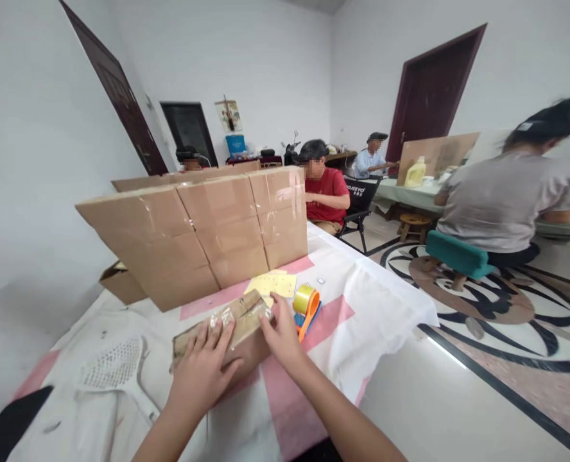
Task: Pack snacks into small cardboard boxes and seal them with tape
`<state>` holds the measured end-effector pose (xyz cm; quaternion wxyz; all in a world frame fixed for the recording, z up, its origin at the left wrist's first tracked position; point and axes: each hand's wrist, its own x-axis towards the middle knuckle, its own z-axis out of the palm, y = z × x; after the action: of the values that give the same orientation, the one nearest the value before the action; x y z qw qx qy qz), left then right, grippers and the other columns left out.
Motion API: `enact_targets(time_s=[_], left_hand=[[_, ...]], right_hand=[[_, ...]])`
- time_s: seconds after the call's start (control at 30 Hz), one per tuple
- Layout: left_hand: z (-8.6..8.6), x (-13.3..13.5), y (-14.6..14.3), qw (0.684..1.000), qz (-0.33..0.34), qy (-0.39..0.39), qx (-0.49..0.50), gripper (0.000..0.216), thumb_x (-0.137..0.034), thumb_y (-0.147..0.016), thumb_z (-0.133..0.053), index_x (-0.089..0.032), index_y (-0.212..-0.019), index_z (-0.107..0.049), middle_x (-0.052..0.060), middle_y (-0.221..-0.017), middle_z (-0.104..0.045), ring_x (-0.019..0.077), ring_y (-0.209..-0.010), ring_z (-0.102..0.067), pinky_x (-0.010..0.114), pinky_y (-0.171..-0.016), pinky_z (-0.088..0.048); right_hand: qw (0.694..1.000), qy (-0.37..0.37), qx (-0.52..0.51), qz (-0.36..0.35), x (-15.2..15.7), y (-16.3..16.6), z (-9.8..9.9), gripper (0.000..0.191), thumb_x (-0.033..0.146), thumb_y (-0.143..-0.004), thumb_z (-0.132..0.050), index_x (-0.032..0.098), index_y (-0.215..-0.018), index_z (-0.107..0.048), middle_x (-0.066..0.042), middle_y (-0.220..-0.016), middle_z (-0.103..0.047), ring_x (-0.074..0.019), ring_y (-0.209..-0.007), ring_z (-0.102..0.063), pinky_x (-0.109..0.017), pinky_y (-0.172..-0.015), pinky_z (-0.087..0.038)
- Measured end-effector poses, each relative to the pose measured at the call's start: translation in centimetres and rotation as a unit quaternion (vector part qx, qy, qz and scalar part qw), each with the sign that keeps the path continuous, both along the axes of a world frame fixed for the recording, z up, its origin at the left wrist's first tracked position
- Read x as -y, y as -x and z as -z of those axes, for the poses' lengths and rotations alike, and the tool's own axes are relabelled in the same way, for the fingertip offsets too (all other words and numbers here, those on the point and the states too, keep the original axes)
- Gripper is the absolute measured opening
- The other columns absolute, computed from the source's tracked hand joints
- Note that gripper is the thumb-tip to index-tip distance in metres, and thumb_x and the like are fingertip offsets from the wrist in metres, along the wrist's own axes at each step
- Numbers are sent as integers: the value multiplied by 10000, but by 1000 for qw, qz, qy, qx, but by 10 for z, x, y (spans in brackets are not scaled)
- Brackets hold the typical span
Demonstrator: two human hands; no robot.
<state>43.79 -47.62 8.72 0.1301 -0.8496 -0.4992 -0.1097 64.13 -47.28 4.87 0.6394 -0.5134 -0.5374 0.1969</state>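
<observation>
A small brown cardboard box (239, 324), wrapped with clear tape, lies on the table in front of me. My left hand (203, 366) rests flat on its top with the fingers spread. My right hand (280, 333) presses against the box's right end, fingers on its upper edge. Just right of that hand lies an orange and blue tape dispenser (308, 308) with a yellowish roll. A sheet of yellow labels (271, 283) lies behind the box.
A wall of taped cardboard boxes (203, 234) stands across the table behind the labels. The table (362, 289) has a white and pink cloth. A white fly swatter (114, 366) lies at left. Several people sit at tables at the back and right.
</observation>
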Motion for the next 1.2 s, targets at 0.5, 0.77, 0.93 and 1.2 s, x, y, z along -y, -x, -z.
enact_targets(time_s=[0.5, 0.77, 0.93, 1.2], left_hand=[[14, -40, 58, 960, 244, -139, -4, 749, -563, -857, -692, -275, -1513, -472, 41, -1450, -618, 304, -1346, -574, 387, -1009, -565], [1, -33, 34, 967, 221, -127, -13, 568, -592, -867, -659, -267, -1333, -658, 74, -1325, -706, 317, -1205, -680, 421, -929, -610], [6, -26, 19, 976, 181, -119, 34, 524, -583, -880, -631, -271, -1297, -694, 84, -1315, -712, 358, -1235, -651, 490, -955, -581], [-16, 45, -73, 939, 212, 84, 259, 465, -443, -1023, -395, -328, -1451, -535, 76, -1489, -548, 281, -1368, -497, 532, -1104, -479]], right_hand=[[993, 74, -80, 47, -25, -90, 47, 258, 406, -793, -694, 155, -841, -726, -79, -775, -751, -252, -733, -690, -345, -671, -555], [989, -54, -140, -13, 52, -75, 7, 348, 447, -961, -594, 196, -1176, -701, -120, -1133, -759, -282, -1050, -707, -423, -929, -564], [974, -39, -213, -66, 87, -58, -4, 367, 527, -962, -594, 215, -1127, -691, -91, -1056, -766, -242, -942, -727, -342, -805, -592], [988, -140, -51, 35, 110, -34, 23, 466, 515, -1049, -383, 248, -1155, -750, -99, -1059, -767, -246, -984, -712, -391, -919, -582]])
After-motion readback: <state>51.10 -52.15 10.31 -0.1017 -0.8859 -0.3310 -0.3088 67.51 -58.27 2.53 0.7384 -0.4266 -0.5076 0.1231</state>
